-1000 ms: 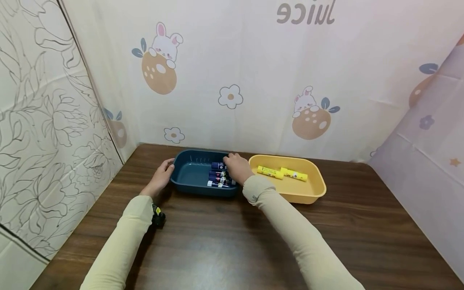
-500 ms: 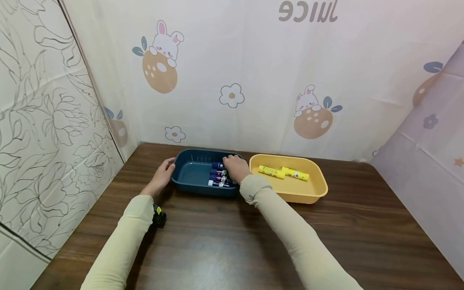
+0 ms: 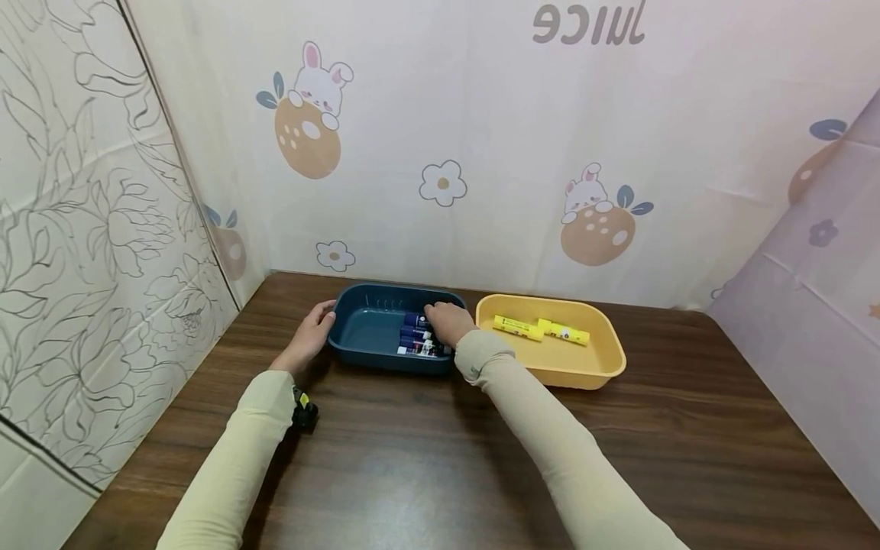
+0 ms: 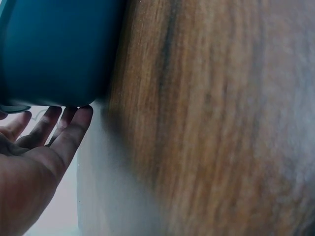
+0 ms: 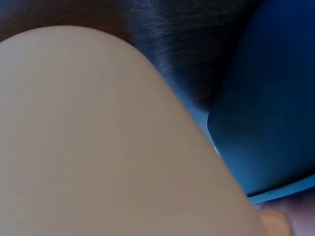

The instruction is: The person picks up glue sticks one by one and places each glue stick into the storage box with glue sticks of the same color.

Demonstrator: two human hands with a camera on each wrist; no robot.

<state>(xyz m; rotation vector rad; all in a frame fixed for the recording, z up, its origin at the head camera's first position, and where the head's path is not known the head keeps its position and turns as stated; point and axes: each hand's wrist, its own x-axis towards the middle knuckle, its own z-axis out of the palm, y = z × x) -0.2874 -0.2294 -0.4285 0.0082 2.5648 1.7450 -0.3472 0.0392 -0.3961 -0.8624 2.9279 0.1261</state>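
Note:
A dark blue tray (image 3: 367, 355) stands at the back of the table. Several small dark blue tubes with white ends and printed labels (image 3: 416, 333) lie side by side in its right half. My left hand (image 3: 311, 334) rests on the tray's left end; in the left wrist view its fingers (image 4: 74, 130) reach out to the wall. My right hand (image 3: 450, 325) reaches over the tray's right end, knuckles bent above the tubes. It covers their right ends, and its fingertips are largely hidden, so I cannot tell whether it grips one.
A yellow tray (image 3: 605, 359) stands close to the right of the blue one, with two yellow labelled tubes (image 3: 518, 328) inside. Behind the brown wooden table (image 3: 412, 458) hangs a printed curtain (image 3: 385, 153). A black device (image 3: 305, 412) sits at the left wrist.
The dark blue tubes have shifted slightly under my right hand, and the nearest one is turned. My right fingers have lowered a little in the tray. My left hand stays in place.

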